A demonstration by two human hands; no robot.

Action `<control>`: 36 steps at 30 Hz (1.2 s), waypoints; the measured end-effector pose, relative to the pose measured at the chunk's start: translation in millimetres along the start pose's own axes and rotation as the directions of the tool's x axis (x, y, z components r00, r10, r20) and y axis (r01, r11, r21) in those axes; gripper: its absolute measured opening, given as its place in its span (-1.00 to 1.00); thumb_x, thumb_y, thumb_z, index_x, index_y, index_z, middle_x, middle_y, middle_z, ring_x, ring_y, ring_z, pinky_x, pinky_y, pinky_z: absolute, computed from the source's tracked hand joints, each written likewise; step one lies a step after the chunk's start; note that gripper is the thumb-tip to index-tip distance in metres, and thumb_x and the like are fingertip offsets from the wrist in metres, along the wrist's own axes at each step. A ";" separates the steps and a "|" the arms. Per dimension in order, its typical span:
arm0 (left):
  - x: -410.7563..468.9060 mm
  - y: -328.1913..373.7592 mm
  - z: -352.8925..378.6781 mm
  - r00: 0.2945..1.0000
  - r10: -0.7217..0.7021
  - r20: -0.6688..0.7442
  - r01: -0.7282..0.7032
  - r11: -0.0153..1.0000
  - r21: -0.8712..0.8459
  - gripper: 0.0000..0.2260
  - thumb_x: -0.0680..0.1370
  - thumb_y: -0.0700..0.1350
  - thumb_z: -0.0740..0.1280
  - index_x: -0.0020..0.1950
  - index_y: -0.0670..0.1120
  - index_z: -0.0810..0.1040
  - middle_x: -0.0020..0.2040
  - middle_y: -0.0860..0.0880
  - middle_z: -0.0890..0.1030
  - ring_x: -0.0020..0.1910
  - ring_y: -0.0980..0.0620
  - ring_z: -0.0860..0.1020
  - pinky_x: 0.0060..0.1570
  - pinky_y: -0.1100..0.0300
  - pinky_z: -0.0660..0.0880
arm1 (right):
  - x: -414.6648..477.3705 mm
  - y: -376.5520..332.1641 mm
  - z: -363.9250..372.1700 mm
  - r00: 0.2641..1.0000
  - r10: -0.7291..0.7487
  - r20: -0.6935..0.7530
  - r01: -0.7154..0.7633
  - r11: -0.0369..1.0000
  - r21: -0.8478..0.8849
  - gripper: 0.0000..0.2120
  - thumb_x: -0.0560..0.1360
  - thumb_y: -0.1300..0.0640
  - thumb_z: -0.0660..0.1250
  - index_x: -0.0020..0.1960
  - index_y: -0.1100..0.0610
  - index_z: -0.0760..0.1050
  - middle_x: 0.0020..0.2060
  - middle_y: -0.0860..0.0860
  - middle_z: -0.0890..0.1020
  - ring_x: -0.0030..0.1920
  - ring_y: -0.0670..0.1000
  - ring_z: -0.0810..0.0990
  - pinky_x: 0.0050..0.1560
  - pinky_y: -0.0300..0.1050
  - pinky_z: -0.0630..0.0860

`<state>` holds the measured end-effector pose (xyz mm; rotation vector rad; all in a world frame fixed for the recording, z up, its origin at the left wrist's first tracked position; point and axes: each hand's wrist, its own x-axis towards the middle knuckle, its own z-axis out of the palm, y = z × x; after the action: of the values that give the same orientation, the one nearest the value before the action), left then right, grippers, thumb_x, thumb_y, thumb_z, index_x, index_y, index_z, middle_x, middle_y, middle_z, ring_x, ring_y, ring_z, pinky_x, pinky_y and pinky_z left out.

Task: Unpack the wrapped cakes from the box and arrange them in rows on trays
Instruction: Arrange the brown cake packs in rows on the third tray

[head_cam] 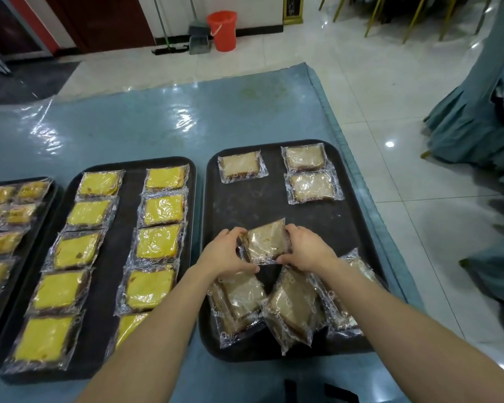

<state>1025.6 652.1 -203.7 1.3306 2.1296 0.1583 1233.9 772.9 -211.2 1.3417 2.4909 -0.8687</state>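
A pale brown wrapped cake [266,241] is held above the middle of the right black tray [245,205]. My left hand [229,253] grips its left edge and my right hand [307,248] grips its right edge. Three similar cakes lie flat at the tray's far end: one on the left [242,167] and two on the right [304,157], [313,187]. A loose heap of wrapped brown cakes [285,303] sits at the tray's near end, under my wrists. No box is in view.
The middle tray [128,257] holds two rows of yellow wrapped cakes [160,239]. A third tray [45,193] at the left edge carries more yellow cakes. The table's right edge [358,181] runs close beside the right tray. An orange bucket [222,30] stands on the floor far back.
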 end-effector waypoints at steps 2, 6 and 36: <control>8.4 -5.7 -3.6 0.998 -0.018 -0.055 0.015 0.998 -0.053 -0.01 0.28 0.27 0.69 0.62 0.16 0.30 0.28 0.04 0.50 0.18 0.01 0.57 0.25 0.01 0.57 | 10.6 -5.4 -3.8 0.999 -0.026 -0.027 0.025 0.999 -0.035 -0.22 0.40 -0.21 0.65 0.42 0.11 0.39 0.26 0.10 0.60 0.27 0.19 0.61 0.26 0.12 0.56; 30.0 -20.1 -17.0 0.978 -0.084 -0.189 0.058 0.988 -0.144 -0.11 0.35 0.10 0.73 0.59 0.10 0.37 0.21 -0.01 0.56 0.05 -0.02 0.62 0.18 -0.05 0.60 | 41.7 -23.7 -11.2 0.996 -0.080 -0.041 0.078 0.995 -0.058 -0.18 0.48 -0.13 0.60 0.56 0.13 0.30 0.34 0.14 0.55 0.30 0.24 0.61 0.29 0.16 0.57; 10.6 -33.7 -39.3 0.997 -0.069 -0.045 0.073 0.993 0.088 -0.61 0.67 0.33 0.30 0.11 0.03 0.66 0.01 0.06 0.69 0.05 -0.02 0.65 0.07 0.02 0.60 | 4.0 -60.4 15.6 0.986 -0.031 -0.162 0.020 0.997 -0.069 -0.59 0.61 -0.18 0.44 0.24 0.11 0.49 0.14 0.10 0.62 0.13 0.18 0.64 0.04 0.07 0.59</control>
<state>974.4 653.0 -190.4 1.3099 2.2389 0.0628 1180.9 741.4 -200.9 1.4145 2.6392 -0.6988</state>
